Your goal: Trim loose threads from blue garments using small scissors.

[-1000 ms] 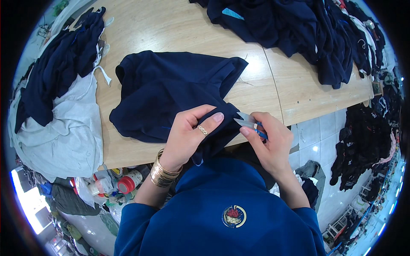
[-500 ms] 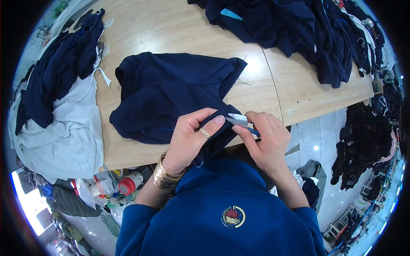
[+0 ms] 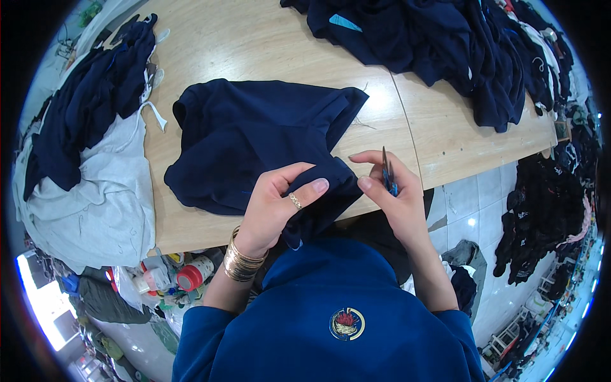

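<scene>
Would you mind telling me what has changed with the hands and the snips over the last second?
The right hand has turned the small thread snips from lying low across the cloth, tips toward the left hand, to standing upright, clear of the fabric. The left hand keeps pinching the near edge of the navy garment, which lies as before on the wooden table, as do the heaps of clothes around it.

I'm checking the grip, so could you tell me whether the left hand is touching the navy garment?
Touching. The head view shows the left hand pinching the navy garment's edge, fingers lying on the cloth at the table edge.
</scene>
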Tool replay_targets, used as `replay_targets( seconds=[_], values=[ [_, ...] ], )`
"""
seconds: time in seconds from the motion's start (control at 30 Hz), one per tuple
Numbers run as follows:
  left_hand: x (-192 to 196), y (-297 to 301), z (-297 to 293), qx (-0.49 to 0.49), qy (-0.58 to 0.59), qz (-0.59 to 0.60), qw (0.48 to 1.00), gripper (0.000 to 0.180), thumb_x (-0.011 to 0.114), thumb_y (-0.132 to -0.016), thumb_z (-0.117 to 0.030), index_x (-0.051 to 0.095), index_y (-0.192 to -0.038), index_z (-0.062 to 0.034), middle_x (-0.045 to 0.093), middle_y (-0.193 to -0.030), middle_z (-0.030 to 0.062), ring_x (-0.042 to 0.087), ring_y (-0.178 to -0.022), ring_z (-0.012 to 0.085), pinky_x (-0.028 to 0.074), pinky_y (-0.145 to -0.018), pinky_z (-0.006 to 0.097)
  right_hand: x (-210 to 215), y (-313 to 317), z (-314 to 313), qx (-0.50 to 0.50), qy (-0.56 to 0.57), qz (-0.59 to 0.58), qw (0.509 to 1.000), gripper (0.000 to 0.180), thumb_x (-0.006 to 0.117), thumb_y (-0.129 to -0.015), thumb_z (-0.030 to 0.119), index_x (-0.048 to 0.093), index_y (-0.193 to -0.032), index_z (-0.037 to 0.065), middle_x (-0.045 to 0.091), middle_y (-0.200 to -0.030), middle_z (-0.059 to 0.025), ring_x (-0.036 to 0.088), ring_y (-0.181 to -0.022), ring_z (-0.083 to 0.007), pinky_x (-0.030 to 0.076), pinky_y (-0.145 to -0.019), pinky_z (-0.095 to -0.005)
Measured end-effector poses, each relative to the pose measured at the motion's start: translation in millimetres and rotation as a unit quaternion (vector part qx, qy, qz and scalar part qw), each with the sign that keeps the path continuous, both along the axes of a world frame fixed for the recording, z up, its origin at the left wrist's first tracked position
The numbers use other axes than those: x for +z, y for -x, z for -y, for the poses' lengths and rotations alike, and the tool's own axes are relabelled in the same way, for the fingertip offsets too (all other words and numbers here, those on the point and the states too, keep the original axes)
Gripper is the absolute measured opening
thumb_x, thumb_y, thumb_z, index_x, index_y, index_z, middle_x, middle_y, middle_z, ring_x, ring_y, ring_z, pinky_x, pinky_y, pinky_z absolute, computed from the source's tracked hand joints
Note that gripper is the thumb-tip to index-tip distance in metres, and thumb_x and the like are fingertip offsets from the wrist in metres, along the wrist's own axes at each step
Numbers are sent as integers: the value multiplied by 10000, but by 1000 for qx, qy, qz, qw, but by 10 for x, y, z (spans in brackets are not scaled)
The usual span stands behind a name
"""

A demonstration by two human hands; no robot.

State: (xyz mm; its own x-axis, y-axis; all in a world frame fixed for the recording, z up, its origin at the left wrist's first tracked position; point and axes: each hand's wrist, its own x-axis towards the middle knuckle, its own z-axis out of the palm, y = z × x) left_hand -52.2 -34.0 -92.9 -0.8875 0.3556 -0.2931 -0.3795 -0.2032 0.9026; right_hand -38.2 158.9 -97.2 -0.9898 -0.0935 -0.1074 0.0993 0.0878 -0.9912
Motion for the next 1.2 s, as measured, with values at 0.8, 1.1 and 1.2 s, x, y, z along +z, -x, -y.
replay_targets(
  seconds=[0.8, 1.1, 1.2],
  values=[
    [-282, -172, 321, 237, 284, -523, 768, 336, 587, -518, 145, 662, -741, -96, 484, -751, 42, 444, -588, 127, 327, -476, 224, -101, -95, 46, -60, -211, -440, 871, 267, 620, -532, -38, 570, -774, 64, 545, -674, -94, 546, -528, -194, 403, -441, -248],
    [-339, -263, 365, 280, 296, -491, 770, 270, 530, -483, 146, 489, -621, -83, 507, -788, 77, 491, -661, 172, 373, -537, 241, -205, -118, 49, -72, -178, -412, 891, 302, 596, -495, -59, 491, -752, 61, 517, -634, -91, 505, -498, -191, 376, -430, -244],
    [-301, -260, 375, 272, 316, -491, 765, 265, 509, -475, 138, 464, -618, -81, 513, -778, 78, 493, -680, 181, 377, -555, 252, -165, -123, 41, -49, -187, -406, 893, 284, 595, -518, -43, 498, -763, 63, 511, -639, -85, 513, -515, -196, 385, -443, -249]
  ],
)
